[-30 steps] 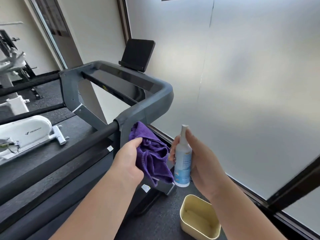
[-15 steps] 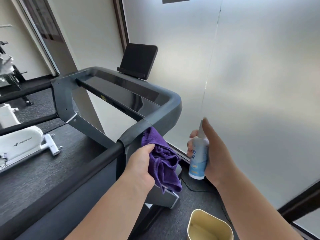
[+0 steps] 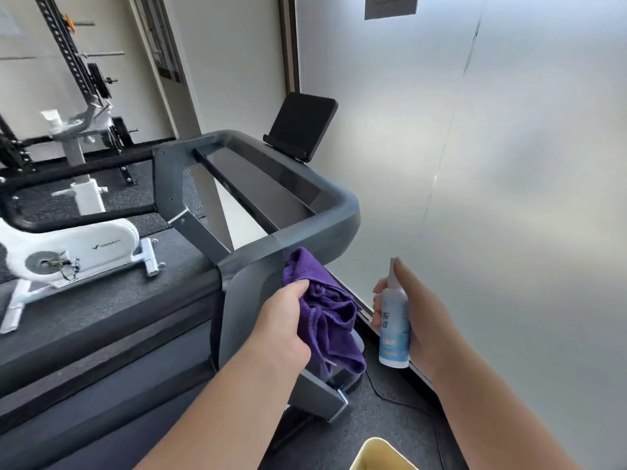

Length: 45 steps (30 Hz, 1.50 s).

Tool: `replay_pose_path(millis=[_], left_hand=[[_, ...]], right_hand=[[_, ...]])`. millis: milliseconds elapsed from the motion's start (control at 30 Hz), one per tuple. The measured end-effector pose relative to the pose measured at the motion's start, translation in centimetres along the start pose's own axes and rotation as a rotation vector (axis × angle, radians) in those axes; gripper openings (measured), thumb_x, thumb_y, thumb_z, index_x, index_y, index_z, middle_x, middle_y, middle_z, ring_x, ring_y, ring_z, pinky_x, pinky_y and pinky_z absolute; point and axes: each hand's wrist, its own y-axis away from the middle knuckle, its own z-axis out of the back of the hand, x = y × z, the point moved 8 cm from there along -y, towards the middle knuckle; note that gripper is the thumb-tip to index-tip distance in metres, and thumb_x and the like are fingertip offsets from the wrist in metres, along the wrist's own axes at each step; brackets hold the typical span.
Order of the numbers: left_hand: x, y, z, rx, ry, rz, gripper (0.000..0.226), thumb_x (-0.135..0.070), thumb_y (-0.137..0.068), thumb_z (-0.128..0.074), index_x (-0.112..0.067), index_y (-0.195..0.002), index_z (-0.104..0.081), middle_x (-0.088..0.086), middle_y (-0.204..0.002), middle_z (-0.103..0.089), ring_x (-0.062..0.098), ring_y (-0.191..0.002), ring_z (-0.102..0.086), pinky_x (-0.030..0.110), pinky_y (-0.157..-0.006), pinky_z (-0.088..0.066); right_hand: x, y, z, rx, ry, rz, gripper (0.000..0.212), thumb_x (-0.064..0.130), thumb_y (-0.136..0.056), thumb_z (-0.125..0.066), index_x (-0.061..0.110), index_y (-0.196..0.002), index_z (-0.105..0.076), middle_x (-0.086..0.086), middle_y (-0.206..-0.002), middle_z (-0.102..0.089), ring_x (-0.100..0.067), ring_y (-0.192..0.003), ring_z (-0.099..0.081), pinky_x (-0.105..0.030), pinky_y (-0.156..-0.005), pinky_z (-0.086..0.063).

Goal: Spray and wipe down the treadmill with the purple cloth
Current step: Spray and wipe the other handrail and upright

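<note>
Higher on the frame than a second ago, our purple cloth (image 3: 325,313) now sits bunched against the grey upright of the treadmill (image 3: 315,212), just under the rounded corner of its handrail, while our view has lifted to take in more of the gym. Our left hand (image 3: 283,325) grips the cloth, fingers curled into its folds, and presses it to the upright's side. Our right hand (image 3: 415,320) wraps the spray bottle (image 3: 393,329) and holds it upright just beside the cloth, near the frosted glass wall (image 3: 509,198), with the forefinger resting on top of the nozzle; bottle and cloth stand close but apart.

We judge the job to be at an early-to-middle stage. We are wiping the near post, yet we cannot tell from this view whether spray has gone on, as no wet sheen or mist shows. By our reckoning, what is left includes the dark console deck, the tablet stand (image 3: 300,128) at its far edge, the far post and the long black side rails. A white exercise bike (image 3: 78,252) stands well beyond the treadmill, and the rim of a yellow bin (image 3: 383,454) shows at the bottom edge.
</note>
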Motion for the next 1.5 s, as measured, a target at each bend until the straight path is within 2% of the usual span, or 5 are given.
replay_pose_path(millis=[267, 433, 700, 1233, 1500], left_hand=[[0.7, 0.7, 1.1, -0.044, 0.008, 0.006, 0.02, -0.024, -0.099, -0.064, -0.008, -0.106, -0.074, 0.011, -0.086, -0.079, 0.027, -0.062, -0.074, 0.034, -0.055, -0.057], [-0.6, 0.5, 2.2, -0.033, -0.019, -0.007, 0.021, -0.023, -0.101, -0.063, -0.006, -0.108, -0.073, 0.013, -0.094, -0.079, 0.029, -0.073, -0.074, 0.032, -0.056, -0.057], [-1.9, -0.1, 4.6, -0.027, -0.048, 0.015, 0.024, -0.027, -0.1, -0.064, -0.007, -0.11, -0.074, 0.014, -0.095, -0.079, 0.034, -0.09, -0.075, 0.038, -0.065, -0.057], [-1.5, 0.0, 5.3, 0.004, -0.05, 0.038, 0.023, -0.022, -0.101, -0.064, -0.008, -0.117, -0.071, 0.015, -0.095, -0.079, 0.031, -0.074, -0.075, 0.032, -0.049, -0.058], [0.3, -0.2, 5.8, -0.015, -0.067, 0.07, 0.021, -0.022, -0.101, -0.064, -0.009, -0.116, -0.07, 0.015, -0.094, -0.079, 0.032, -0.076, -0.074, 0.033, -0.05, -0.058]], right_hand=[[1.4, -1.2, -0.7, 0.025, -0.082, 0.037, 0.069, 0.076, -0.081, -0.062, 0.013, -0.052, -0.053, -0.008, -0.053, -0.047, -0.022, -0.043, -0.043, -0.027, -0.049, -0.035], [2.5, -2.5, -2.1, -0.039, -0.116, 0.108, 0.064, 0.06, -0.091, -0.057, 0.014, -0.046, -0.053, -0.009, -0.049, -0.046, -0.024, -0.042, -0.041, -0.029, -0.049, -0.032], [1.8, -3.6, -3.4, -0.16, -0.224, 0.145, 0.045, 0.046, -0.09, -0.052, 0.011, -0.06, -0.049, -0.008, -0.051, -0.044, -0.024, -0.042, -0.039, -0.024, -0.044, -0.034], [0.4, -2.9, -3.6, -0.14, -0.211, 0.098, 0.051, 0.047, -0.088, -0.055, 0.011, -0.054, -0.046, -0.01, -0.049, -0.04, -0.025, -0.043, -0.035, -0.024, -0.042, -0.033], [-1.0, -2.0, -4.9, 0.013, -0.15, -0.016, 0.067, 0.068, -0.086, -0.061, 0.007, -0.06, -0.049, -0.011, -0.052, -0.044, -0.024, -0.044, -0.039, -0.025, -0.045, -0.034]])
